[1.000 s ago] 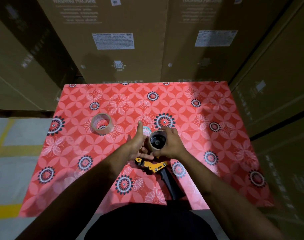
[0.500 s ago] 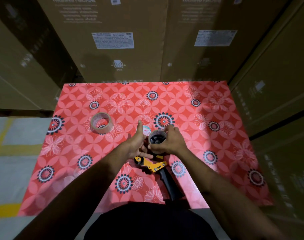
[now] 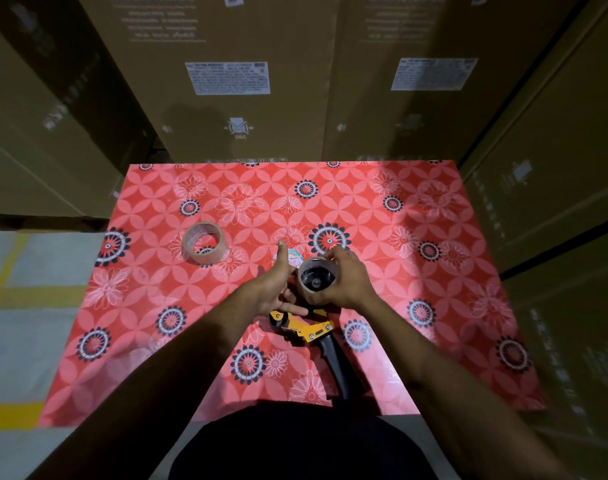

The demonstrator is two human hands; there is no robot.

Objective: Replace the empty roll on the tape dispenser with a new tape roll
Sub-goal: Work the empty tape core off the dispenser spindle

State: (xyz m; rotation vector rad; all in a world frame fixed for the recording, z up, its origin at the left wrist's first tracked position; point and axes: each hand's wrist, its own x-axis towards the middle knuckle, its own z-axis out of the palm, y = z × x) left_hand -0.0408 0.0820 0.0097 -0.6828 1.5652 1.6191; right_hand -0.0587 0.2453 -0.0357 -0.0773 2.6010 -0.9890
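Both hands (image 3: 344, 278) hold 1 roll (image 3: 315, 279); 1 spare roll (image 3: 203, 243) lies apart.

My table (image 3: 417, 306) wears a red flowered cover. A tape roll (image 3: 203, 243) lies at ten o'clock. The yellow tape dispenser (image 3: 313, 336) rests at six.

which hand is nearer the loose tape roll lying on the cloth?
Left. The left hand is just right of and nearer the camera than the loose tape roll; the right hand is further right, gripping the roll on the dispenser.
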